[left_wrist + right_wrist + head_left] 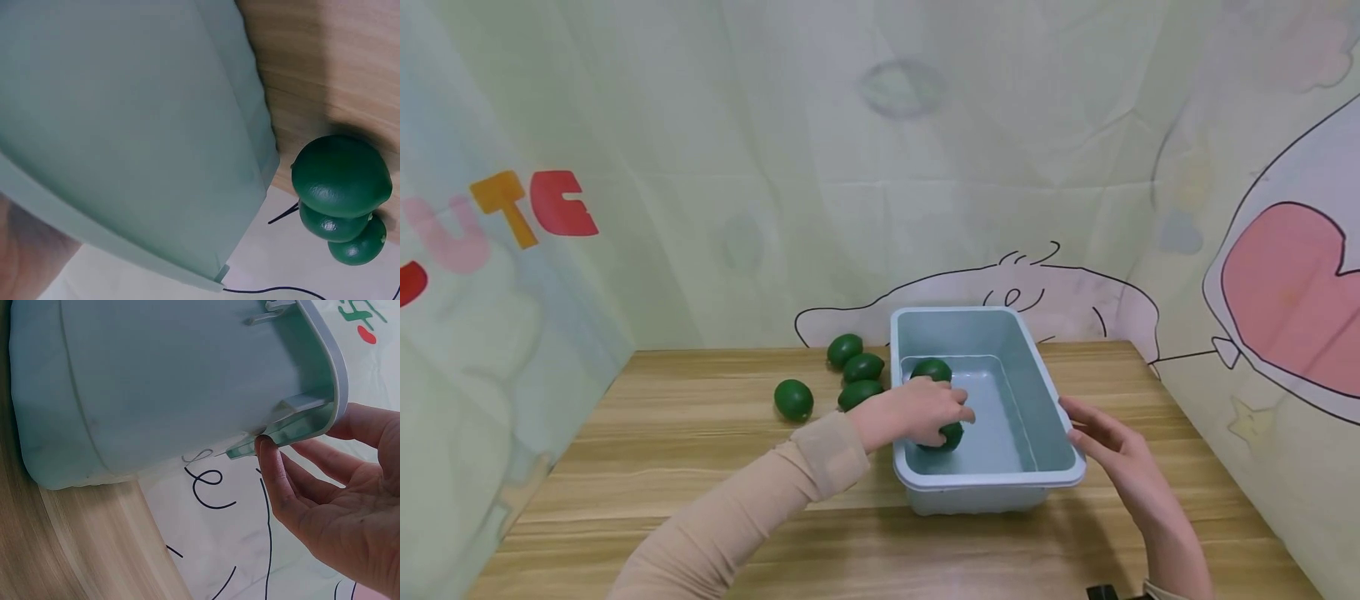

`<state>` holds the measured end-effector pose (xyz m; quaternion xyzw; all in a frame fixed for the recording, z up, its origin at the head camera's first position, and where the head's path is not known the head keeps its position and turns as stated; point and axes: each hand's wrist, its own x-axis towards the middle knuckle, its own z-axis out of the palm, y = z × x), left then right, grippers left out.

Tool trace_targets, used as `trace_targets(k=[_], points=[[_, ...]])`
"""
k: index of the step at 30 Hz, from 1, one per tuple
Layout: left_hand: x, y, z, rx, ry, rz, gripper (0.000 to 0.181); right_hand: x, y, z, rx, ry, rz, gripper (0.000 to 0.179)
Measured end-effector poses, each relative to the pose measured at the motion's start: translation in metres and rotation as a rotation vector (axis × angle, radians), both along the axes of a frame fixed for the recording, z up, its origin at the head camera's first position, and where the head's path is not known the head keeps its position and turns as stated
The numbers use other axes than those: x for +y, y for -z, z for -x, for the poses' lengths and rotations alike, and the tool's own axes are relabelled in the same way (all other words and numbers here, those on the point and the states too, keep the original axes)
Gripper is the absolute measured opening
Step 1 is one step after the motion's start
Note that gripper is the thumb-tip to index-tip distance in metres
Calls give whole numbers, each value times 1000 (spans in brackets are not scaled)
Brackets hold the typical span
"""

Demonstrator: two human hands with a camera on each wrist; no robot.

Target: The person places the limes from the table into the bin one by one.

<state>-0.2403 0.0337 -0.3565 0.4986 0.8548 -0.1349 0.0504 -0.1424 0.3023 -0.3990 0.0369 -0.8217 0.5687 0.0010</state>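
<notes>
Green lime [953, 436] in bin [981, 500] — left grip [923, 408] over it, cannot tell if holding — right grip [1111, 446] pinches rim [992, 481].

Long beige sleeve [730, 508] with a broad cuff [831, 454]

Six limes [793, 400] appear at one table [662, 467], four outside and two inside a single bin [988, 481]. Two hands, one left hand [921, 407] and one right hand [1120, 454], share the scene. Behind, the head view shows four letters [563, 202], one cut off, and one balloon [1277, 283].
</notes>
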Motion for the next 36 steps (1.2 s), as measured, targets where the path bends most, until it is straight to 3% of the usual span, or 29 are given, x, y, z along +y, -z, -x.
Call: trace_targets(k=[14,23,36], points=[[-5,-9,-2,-7,-33,-81,45,-1,-2,-1,-15,-1,-8,54],[-15,-19,-8,-21,-50,-180,42,-2,-2,-1,-21,3,-11,55],[-28,-27,-19,32,-49,-267,40,-2,-2,-2,-11,-2,-22,54]])
